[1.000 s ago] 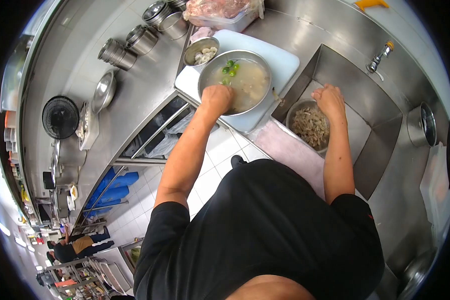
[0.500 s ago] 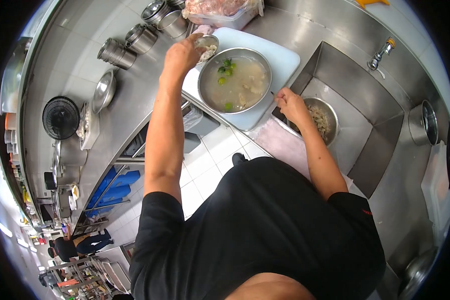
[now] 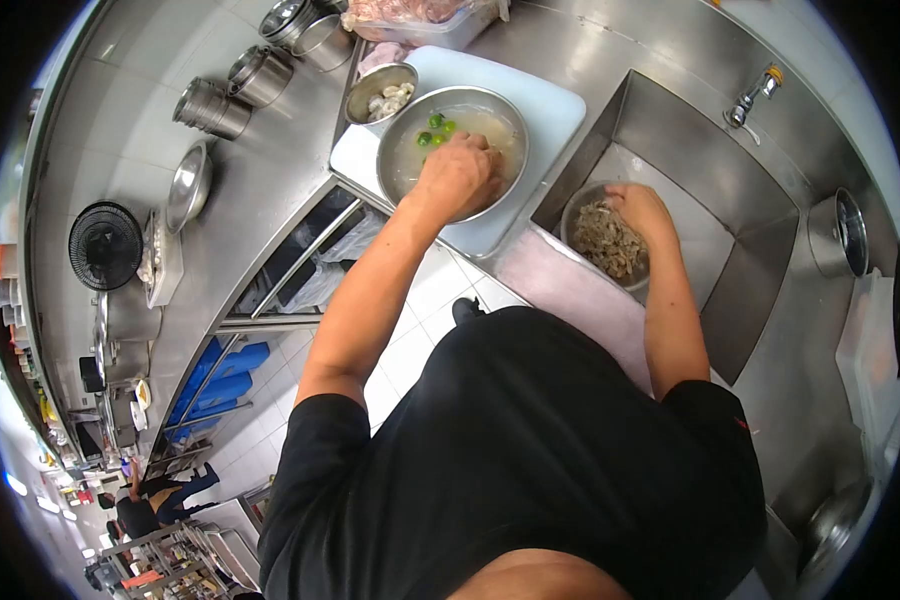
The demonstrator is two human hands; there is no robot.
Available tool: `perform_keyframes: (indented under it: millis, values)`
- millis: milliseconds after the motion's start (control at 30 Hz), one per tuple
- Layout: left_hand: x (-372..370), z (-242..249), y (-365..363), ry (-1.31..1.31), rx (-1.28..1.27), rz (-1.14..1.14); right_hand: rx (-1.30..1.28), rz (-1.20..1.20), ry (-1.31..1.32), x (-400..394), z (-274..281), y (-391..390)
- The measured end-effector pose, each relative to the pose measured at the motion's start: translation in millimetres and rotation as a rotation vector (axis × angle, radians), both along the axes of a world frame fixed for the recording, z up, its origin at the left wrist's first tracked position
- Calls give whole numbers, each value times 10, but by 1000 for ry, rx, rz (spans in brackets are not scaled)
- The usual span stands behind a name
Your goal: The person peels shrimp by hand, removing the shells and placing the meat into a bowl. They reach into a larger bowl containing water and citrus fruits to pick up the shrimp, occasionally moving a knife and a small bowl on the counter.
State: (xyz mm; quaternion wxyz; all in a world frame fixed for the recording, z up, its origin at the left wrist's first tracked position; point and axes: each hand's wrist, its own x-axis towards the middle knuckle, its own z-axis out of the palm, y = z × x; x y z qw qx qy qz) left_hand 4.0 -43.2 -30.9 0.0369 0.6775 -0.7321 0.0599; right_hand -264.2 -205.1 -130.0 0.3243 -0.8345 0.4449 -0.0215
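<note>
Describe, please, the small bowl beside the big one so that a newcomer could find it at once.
Start at the white board left of the sink. The big bowl of cloudy water sits on it, and the small bowl touches its far-left rim. It alone holds pale peeled pieces, without water.

A commercial kitchen is showing here — long stainless-steel counters (image 3: 260, 190) are running past a deep steel sink (image 3: 690, 190), lidded round steel canisters (image 3: 210, 108) are lining the wall, and a black round fan (image 3: 104, 245) is sitting nearby.

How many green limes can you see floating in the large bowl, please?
3 limes, clustered at the far-left side of the large bowl. The left hand may hide others.
</note>
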Motion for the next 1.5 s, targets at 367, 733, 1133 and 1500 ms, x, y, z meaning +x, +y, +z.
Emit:
perform_keyframes:
  millis: [367,733,1133,1500]
  values:
    - [115,298,49,1227,-176,540,-677,312,-760,1117,1055,650]
    - [193,297,231,1251,-196,374,-182,315,-742,1497,1034,689]
    - [353,368,185,1834,129,386,-306,524,-777,1429,897,502]
    - [522,111,124,1399,-26,529,-32,164,-786,524,954,373]
